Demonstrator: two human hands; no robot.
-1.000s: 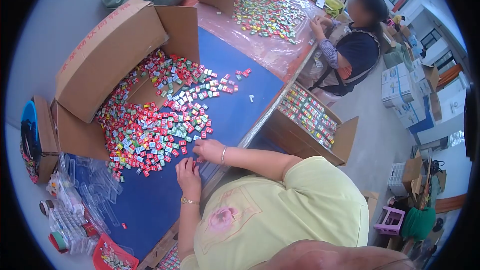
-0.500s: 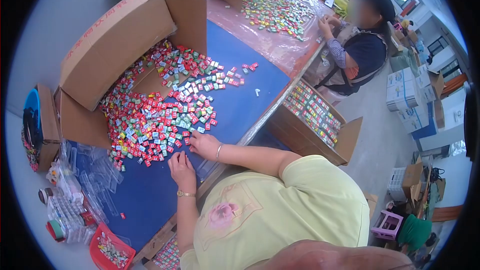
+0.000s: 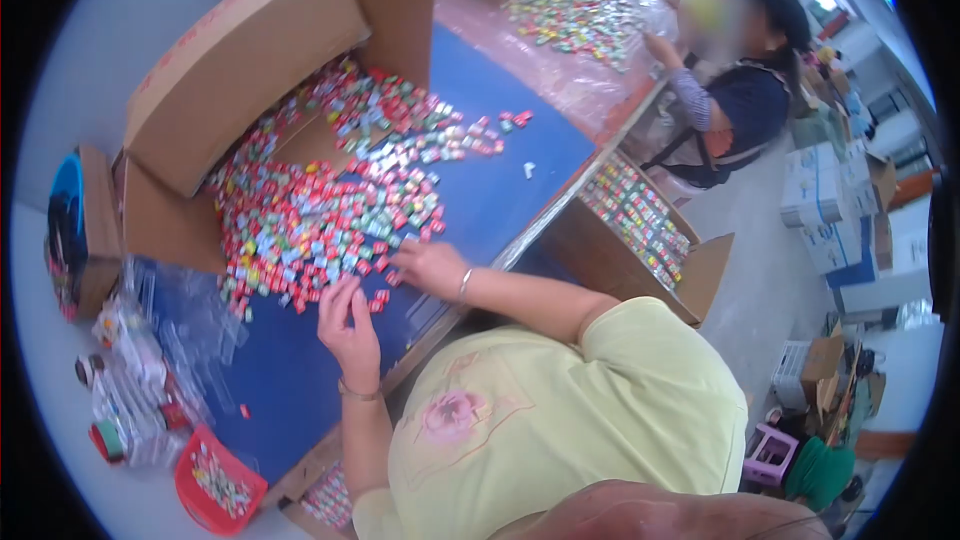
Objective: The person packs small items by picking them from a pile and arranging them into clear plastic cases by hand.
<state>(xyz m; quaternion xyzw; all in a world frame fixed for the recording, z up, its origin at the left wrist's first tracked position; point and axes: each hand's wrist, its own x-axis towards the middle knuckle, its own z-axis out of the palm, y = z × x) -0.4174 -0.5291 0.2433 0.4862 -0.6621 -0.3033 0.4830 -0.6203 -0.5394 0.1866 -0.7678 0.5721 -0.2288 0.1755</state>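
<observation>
A heap of small printed blocks (image 3: 300, 230), red, green, white and yellow, spreads from a tipped cardboard box (image 3: 250, 60) over the blue tabletop (image 3: 300, 380). My left hand (image 3: 350, 330), with a watch on its wrist, is at the heap's near edge, thumb and fingers apart. To its right, my right hand (image 3: 430, 268), wearing a bracelet, has its fingers bent together among red blocks; whatever they hold is hidden. A few red blocks (image 3: 379, 300) lie between my hands. Motion smears the fingertips.
Clear plastic cases (image 3: 195, 320) lie left of the heap, near a red scoop-like tray (image 3: 220, 485) of small pieces. At right stands an open carton (image 3: 640, 220) with rows of blocks. Across the table's corner a person (image 3: 730, 90) sits at another heap (image 3: 570, 5).
My left hand has moved left and up towards the heap, its fingers spreading. My right hand has shifted slightly right and up. Red blocks now show between my hands. The view has tilted slightly.
</observation>
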